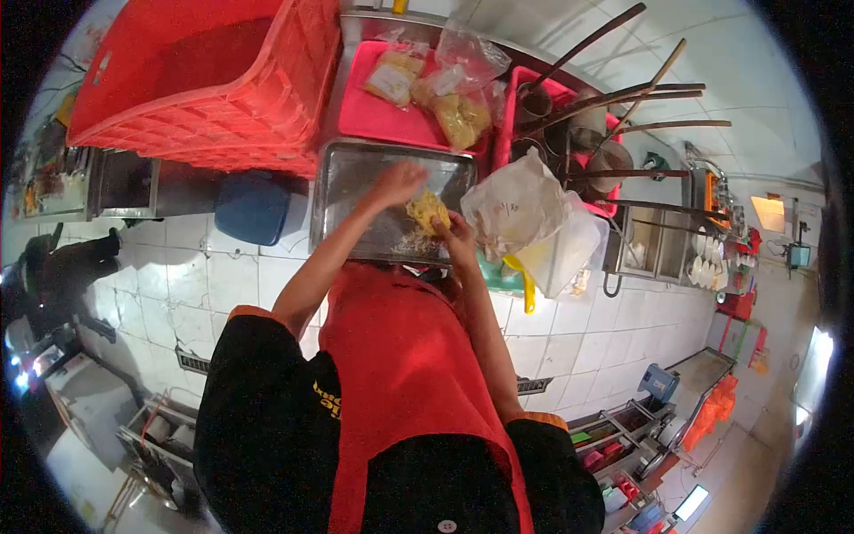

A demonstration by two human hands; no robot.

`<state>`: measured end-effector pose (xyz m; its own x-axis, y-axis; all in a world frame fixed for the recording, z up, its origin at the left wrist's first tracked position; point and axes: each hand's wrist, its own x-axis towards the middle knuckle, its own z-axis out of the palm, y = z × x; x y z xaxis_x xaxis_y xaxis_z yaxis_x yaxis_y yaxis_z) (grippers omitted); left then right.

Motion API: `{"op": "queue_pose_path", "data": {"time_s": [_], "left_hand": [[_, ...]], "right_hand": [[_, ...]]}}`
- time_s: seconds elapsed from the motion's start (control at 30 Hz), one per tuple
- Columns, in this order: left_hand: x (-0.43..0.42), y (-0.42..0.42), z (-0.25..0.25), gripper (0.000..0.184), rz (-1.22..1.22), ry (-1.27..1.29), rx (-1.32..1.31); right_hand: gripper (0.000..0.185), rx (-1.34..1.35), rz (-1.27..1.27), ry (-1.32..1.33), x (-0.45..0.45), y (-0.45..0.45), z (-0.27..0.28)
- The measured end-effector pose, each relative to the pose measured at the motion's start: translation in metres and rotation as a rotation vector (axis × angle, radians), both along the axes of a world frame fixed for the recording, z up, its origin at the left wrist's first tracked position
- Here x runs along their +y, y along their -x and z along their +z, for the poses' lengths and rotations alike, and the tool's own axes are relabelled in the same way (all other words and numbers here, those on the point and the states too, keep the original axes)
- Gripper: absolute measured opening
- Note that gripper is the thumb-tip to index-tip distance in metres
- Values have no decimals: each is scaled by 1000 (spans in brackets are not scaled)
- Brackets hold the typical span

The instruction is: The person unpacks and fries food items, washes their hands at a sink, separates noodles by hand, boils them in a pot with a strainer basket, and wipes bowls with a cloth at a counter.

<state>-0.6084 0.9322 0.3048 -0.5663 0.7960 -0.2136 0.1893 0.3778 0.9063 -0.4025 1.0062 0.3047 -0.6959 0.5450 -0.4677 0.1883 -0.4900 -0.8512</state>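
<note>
Over shallow rectangular dark metal tray (350, 178): yellow tangled noodle-like clump (428, 210), right hand (457, 238) grip closed on its edge. Left hand (398, 184) just beside, blurred; can't tell grip opening or hold. Pale crumbs (416, 243) on tray.

The food clump (426, 210) is pale yellow against a dull silver-grey metal tray (351, 173) near 12 o'clock. Farther out at 12, a plastic tray (396, 125) is vivid pink; at 10 o'clock a crate (213, 125) is bright red. Toward 2 o'clock, a bag (518, 205) is off-white with dark marks. At 6 o'clock, a red apron (409, 356) overlies an orange-trimmed black shirt (262, 400).
</note>
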Motion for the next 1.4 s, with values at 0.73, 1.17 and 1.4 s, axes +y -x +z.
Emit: {"op": "queue_pose_path", "data": {"time_s": [0.73,1.17,1.4], "left_hand": [[-95,-43,-26,27,194,-162,15],[-97,-29,3,33,-49,-166,-160],[-81,-28,-10,33,86,-280,-480]], "right_hand": [[31,9,277,-574,3,28,-8],[17,25,182,-354,-2,32,12],[19,88,228,-405,-3,33,16]]}}
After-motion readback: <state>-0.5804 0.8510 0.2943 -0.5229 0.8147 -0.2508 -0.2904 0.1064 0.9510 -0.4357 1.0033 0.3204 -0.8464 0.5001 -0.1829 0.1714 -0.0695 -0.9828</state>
